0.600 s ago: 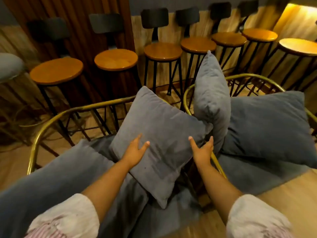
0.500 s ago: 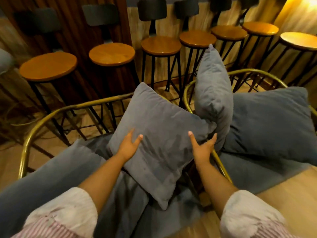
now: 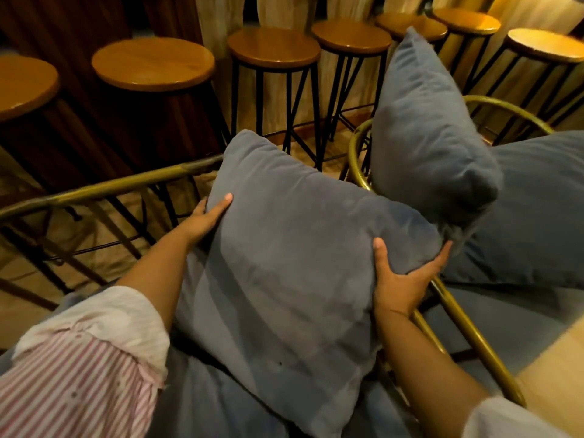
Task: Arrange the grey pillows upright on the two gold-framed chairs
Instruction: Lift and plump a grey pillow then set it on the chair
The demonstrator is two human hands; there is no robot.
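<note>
A grey square pillow [image 3: 284, 263] leans tilted on the left gold-framed chair [image 3: 104, 184], over its grey seat cushion. My left hand [image 3: 205, 216] grips the pillow's left edge. My right hand [image 3: 401, 279] clasps its right corner from below. On the right gold-framed chair [image 3: 474, 336] a second grey pillow [image 3: 426, 131] stands upright on its edge, touching the held pillow's corner. A third grey pillow [image 3: 537, 210] leans behind it at the right.
A row of round wooden bar stools [image 3: 275, 45] with black metal legs stands behind both chairs along a wood-panelled wall. A light wooden tabletop corner [image 3: 556, 374] shows at the lower right. The gold rail between the chairs runs under my right wrist.
Both hands have moved from resting on the pillow's face out to its two sides and closed on it. The view has moved closer and lower toward the chairs.
</note>
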